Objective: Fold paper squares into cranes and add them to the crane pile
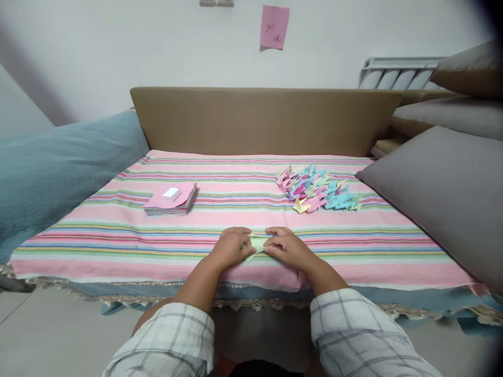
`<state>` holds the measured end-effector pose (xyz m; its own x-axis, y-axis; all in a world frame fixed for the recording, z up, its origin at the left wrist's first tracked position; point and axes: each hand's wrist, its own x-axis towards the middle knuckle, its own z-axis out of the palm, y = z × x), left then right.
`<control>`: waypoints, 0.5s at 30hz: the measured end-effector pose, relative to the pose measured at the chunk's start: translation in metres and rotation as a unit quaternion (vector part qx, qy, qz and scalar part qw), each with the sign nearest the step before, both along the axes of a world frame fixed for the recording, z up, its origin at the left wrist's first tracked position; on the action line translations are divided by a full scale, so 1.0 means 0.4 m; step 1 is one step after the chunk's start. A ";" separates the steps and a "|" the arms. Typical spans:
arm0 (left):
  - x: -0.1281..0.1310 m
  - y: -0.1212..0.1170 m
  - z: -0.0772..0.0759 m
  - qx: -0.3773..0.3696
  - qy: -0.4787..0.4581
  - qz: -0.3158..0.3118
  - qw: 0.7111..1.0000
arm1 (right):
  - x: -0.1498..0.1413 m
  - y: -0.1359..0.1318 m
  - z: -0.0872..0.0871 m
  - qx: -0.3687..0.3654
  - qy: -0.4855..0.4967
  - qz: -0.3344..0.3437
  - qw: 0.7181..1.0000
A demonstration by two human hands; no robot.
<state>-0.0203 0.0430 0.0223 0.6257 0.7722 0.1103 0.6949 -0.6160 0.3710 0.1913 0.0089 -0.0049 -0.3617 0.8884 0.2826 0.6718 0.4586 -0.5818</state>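
Between my two hands lies a small piece of pale green folded paper (pixel 258 242), near the front edge of the striped cloth. My left hand (pixel 234 246) pinches its left side, thumb on top, with a pointed corner of the paper sticking out below. The right side is gripped by my right hand (pixel 288 247), thumb and fingers bent over the edge. My fingers cover both ends of the paper. Ahead and to the right sits a pile of folded paper cranes (pixel 314 189) in pink, blue, purple, green and yellow.
At the left stands a stack of coloured paper sheets (pixel 171 204) with a small white block (pixel 172 193) on top. The striped cloth (pixel 118 243) covers the seat. Grey cushions (pixel 440 188) border the right, a blue cushion (pixel 70 167) the left, and a brown backrest (pixel 259 120) the rear.
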 end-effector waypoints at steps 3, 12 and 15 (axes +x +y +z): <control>0.001 -0.001 0.001 0.004 0.008 0.009 1.000 | -0.007 0.002 -0.002 0.001 0.001 -0.022 1.000; 0.007 0.002 0.003 0.011 0.018 0.037 0.999 | -0.017 0.001 -0.004 -0.003 0.003 -0.066 0.998; 0.008 0.000 0.004 0.010 0.015 0.059 0.998 | -0.022 0.002 -0.004 -0.003 -0.003 -0.079 0.997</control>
